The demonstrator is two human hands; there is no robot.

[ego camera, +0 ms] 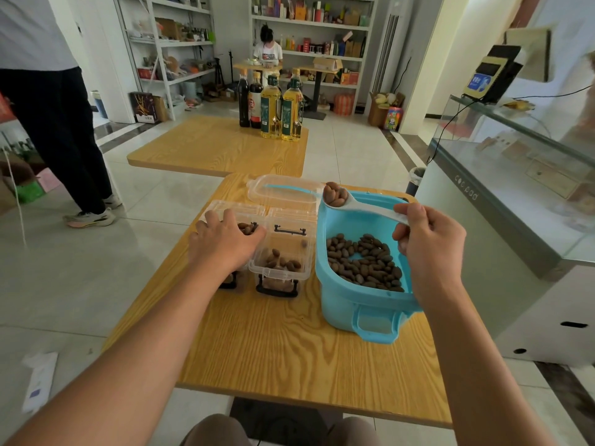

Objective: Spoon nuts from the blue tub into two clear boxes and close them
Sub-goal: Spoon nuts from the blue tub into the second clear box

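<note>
On the wooden surface (273,342), blue tub (363,304) at right, part-filled with brown nuts (363,259), its clear lid (283,193) lying behind. Just left of it, two clear boxes side by side, both open: right box (283,252) with a few nuts on its floor, left box (233,217) mostly hidden under the left hand (225,243), fingers spread and resting over its rim. Right hand (428,243) pinching the handle of a white spoon (354,204), bowl heaped with nuts, raised above the tub's far rim. Beyond, on a second wooden table, oil and sauce bottles (273,104).
</note>
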